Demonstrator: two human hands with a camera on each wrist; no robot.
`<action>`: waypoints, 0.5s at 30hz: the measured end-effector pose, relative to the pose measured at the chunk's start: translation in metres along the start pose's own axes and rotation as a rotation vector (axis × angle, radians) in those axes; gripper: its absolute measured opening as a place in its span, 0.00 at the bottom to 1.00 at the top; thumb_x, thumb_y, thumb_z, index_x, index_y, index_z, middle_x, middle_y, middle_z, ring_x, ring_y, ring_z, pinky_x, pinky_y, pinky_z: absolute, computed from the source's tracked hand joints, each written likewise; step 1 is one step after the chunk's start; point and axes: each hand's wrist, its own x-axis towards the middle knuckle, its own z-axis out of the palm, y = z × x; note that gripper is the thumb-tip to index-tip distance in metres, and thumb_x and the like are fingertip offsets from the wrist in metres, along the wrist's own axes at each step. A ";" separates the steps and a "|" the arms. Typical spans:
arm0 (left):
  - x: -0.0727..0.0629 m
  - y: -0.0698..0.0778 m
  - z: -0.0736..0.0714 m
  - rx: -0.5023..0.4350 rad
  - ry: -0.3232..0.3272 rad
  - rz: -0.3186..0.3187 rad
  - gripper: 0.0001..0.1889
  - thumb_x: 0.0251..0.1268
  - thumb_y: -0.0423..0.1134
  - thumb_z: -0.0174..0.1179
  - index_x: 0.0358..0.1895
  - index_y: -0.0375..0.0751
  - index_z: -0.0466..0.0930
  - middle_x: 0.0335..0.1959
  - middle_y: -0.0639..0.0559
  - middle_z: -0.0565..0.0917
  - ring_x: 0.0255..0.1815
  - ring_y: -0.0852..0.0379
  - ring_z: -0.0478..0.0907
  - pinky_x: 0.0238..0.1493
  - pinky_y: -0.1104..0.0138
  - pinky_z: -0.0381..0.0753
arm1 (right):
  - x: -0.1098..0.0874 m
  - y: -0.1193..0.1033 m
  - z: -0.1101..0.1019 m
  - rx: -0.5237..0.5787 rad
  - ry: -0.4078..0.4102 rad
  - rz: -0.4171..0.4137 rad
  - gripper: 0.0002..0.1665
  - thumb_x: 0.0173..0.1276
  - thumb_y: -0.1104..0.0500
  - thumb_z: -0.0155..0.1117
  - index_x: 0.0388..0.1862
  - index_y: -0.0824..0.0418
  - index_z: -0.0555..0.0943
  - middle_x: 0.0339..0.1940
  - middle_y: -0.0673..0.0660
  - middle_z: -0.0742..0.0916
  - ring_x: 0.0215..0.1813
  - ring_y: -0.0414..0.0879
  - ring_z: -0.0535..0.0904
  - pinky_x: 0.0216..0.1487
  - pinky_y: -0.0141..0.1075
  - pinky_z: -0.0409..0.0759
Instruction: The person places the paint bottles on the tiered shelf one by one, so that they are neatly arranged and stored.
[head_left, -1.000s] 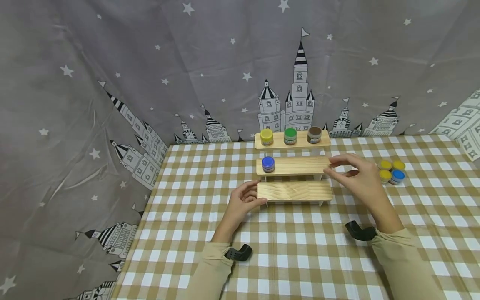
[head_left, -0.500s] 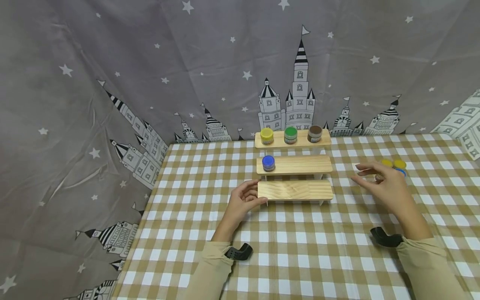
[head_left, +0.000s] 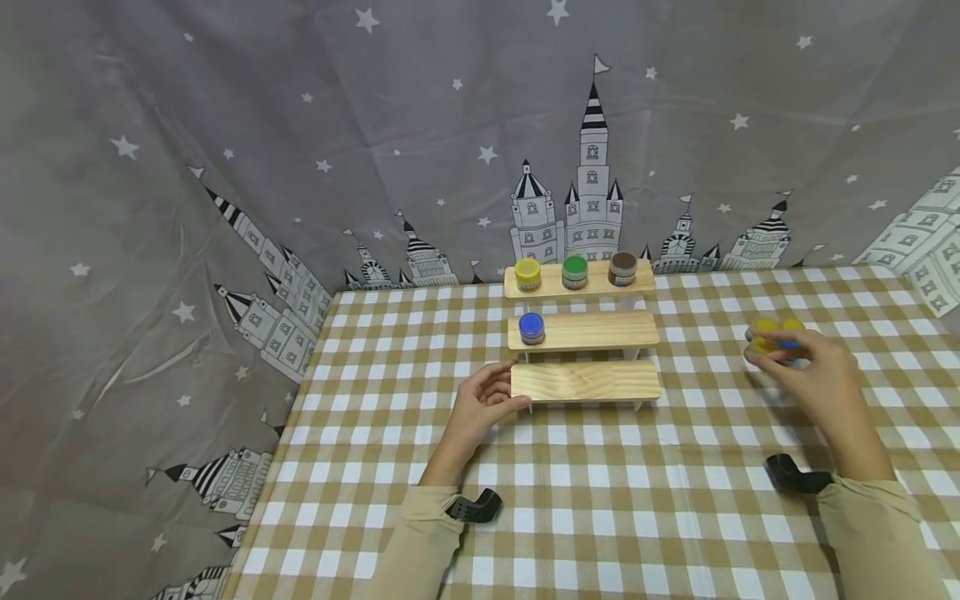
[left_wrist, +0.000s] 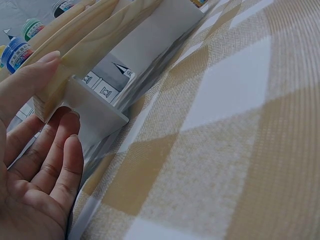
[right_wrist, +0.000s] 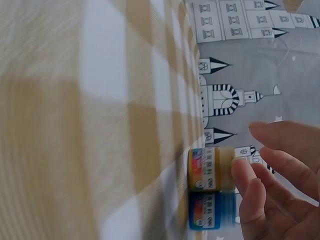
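Left hand (head_left: pixel 480 400) pinches the wooden rack (head_left: pixel 585 381), right hand (head_left: pixel 821 375) parted over jars

The left hand grips the left end of the rack's lowest tier, thumb on the upper face and fingers under the board. The right hand is at the cluster on the right of the checked tablecloth (head_left: pixel 592 517), its thumb and fingers apart around a front yellow jar (right_wrist: pixel 202 170); whether they touch it, I cannot tell. A blue-lidded jar (right_wrist: pixel 206 211) stands right beside that one, with two more yellow lids (head_left: pixel 792 323) behind, all partly hidden by the hand. On the top tier stand a yellow-lidded jar (head_left: pixel 528 274), a green-lidded jar (head_left: pixel 575 272) and a brown-lidded jar (head_left: pixel 622 269); a violet-blue jar (head_left: pixel 532 328) sits at the middle tier's left end
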 end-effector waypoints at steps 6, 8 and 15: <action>-0.001 -0.002 -0.002 0.006 -0.014 0.008 0.34 0.56 0.28 0.76 0.69 0.38 0.76 0.45 0.49 0.84 0.41 0.63 0.80 0.40 0.78 0.82 | 0.002 0.006 0.003 -0.030 -0.021 0.020 0.28 0.68 0.53 0.75 0.61 0.67 0.82 0.40 0.68 0.89 0.33 0.15 0.68 0.35 0.26 0.67; -0.001 -0.001 -0.002 0.001 -0.011 0.015 0.35 0.56 0.27 0.76 0.69 0.36 0.76 0.45 0.49 0.85 0.40 0.63 0.81 0.40 0.77 0.82 | 0.002 0.008 0.004 -0.031 -0.022 0.019 0.28 0.68 0.53 0.75 0.61 0.68 0.82 0.39 0.67 0.89 0.32 0.15 0.68 0.33 0.24 0.67; 0.000 -0.002 -0.003 -0.013 -0.004 0.020 0.34 0.55 0.26 0.76 0.68 0.34 0.76 0.44 0.52 0.85 0.40 0.64 0.81 0.39 0.78 0.82 | 0.002 0.010 0.007 -0.008 -0.010 -0.007 0.27 0.68 0.57 0.75 0.60 0.71 0.81 0.47 0.70 0.85 0.32 0.15 0.67 0.31 0.21 0.68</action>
